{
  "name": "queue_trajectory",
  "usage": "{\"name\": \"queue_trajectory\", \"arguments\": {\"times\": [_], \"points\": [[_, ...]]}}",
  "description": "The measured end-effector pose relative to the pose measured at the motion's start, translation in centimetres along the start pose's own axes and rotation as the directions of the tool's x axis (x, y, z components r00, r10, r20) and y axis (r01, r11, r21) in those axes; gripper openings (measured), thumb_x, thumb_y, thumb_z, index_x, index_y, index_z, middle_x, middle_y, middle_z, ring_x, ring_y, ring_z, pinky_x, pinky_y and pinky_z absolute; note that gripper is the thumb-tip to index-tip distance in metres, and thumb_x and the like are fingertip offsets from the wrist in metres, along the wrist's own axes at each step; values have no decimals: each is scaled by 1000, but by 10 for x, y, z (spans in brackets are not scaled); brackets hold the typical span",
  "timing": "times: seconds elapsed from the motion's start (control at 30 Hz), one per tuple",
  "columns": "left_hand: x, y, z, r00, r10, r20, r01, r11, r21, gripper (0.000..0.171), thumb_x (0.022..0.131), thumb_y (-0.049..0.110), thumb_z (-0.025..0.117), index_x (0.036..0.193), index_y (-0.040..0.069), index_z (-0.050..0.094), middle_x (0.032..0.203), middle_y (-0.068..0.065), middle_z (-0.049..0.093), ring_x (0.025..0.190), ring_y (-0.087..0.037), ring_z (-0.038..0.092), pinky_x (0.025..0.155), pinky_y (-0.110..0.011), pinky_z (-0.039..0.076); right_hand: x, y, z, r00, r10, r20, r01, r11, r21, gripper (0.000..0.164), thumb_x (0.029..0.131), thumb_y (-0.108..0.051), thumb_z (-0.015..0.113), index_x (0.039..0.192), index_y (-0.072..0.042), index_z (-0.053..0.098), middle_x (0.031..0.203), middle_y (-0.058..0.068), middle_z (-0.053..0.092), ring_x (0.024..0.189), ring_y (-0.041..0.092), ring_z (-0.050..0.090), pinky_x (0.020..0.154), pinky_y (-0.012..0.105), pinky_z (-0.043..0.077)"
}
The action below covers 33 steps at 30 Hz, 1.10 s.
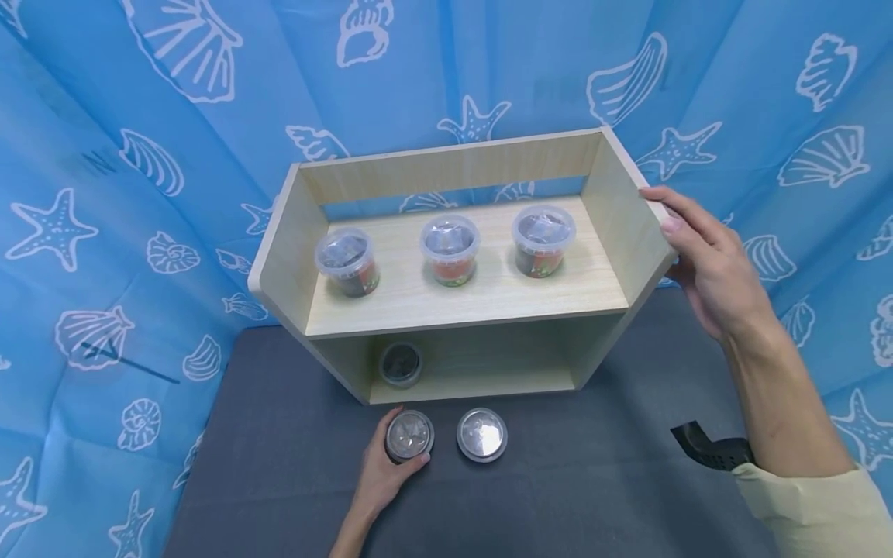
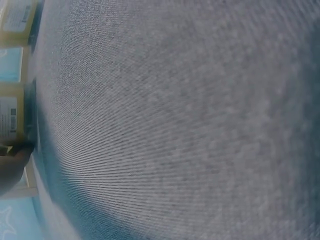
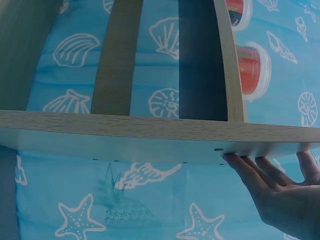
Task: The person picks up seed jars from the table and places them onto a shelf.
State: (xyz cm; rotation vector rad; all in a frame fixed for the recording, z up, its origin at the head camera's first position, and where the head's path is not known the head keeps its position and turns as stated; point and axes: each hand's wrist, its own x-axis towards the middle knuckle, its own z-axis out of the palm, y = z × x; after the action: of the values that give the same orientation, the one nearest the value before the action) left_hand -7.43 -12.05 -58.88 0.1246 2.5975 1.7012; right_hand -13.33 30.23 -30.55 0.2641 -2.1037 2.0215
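My left hand (image 1: 383, 474) grips a small round tub (image 1: 409, 435) with a clear lid, its thumb and fingers around the sides, on the dark cloth before the shelf. In the left wrist view that tub (image 2: 9, 117) shows a pale label with a barcode. Just right of it stands a second lidded tub (image 1: 482, 435). With fingers mostly straight, my right hand (image 1: 718, 263) touches the side panel of the wooden two-tier shelf (image 1: 460, 306). The right wrist view shows its fingertips (image 3: 235, 159) against the panel's outer face.
On the upper board stand three lidded cups: left (image 1: 346, 262), middle (image 1: 450, 249) and right (image 1: 543, 240). One tub (image 1: 401, 364) sits at the lower tier's left end. A blue seashell-print curtain (image 1: 432, 70) hangs behind the cloth-covered table (image 1: 593, 496).
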Motion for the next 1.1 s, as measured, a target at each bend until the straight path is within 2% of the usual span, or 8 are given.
{"name": "queue_trajectory", "arguments": {"times": [0.13, 0.3, 0.5, 0.63, 0.83, 1.1], "points": [[3, -6, -1, 1000, 24, -10, -24, 999, 38, 89, 66, 21, 94, 143, 13, 51, 133, -4, 60, 121, -26, 57, 102, -51, 40, -1, -1, -2, 1000, -7, -7, 8, 1000, 28, 43, 104, -19, 50, 147, -14, 49, 150, 12, 34, 119, 25, 42, 81, 23, 45], [6, -2, -3, 999, 38, -27, -36, 995, 88, 86, 68, 30, 93, 142, 16, 53, 129, 0, 59, 118, -23, 56, 98, -51, 43, -2, -1, -2, 1000, -6, -15, 6, 999, 32, 42, 104, -18, 51, 146, -14, 50, 150, 12, 33, 118, 25, 43, 80, 23, 45], [12, 8, -2, 997, 66, -32, -65, 997, 47, 89, 68, 36, 92, 144, 16, 51, 134, 1, 60, 119, -19, 59, 93, -43, 51, -2, 0, -2, 1000, -17, -16, 17, 999, 31, 42, 105, -18, 50, 146, -13, 50, 148, 12, 35, 116, 25, 44, 80, 23, 46], [18, 14, 2, 994, 96, -50, -95, 995, 21, 88, 68, 33, 93, 142, 12, 51, 131, -2, 62, 118, -18, 61, 93, -43, 51, -2, 0, -1, 1000, -16, -16, 16, 999, 27, 41, 105, -19, 50, 146, -14, 50, 147, 12, 35, 117, 26, 43, 81, 24, 45], [29, 24, 7, 985, 151, -83, -147, 987, 60, 81, 69, 29, 93, 138, 9, 56, 127, -5, 64, 115, -20, 61, 93, -41, 52, -2, 1, 0, 999, 10, -34, -11, 1000, -4, 43, 105, -22, 49, 147, -17, 48, 149, 9, 32, 121, 27, 38, 84, 29, 41], [44, 39, 8, 975, 199, -95, -193, 979, 66, 80, 69, 31, 92, 139, 13, 58, 131, -5, 61, 118, -22, 59, 93, -42, 52, -1, 2, 1, 999, 6, -39, -7, 1000, -15, 43, 105, -22, 48, 147, -18, 48, 150, 9, 32, 122, 27, 37, 86, 31, 38]]}}
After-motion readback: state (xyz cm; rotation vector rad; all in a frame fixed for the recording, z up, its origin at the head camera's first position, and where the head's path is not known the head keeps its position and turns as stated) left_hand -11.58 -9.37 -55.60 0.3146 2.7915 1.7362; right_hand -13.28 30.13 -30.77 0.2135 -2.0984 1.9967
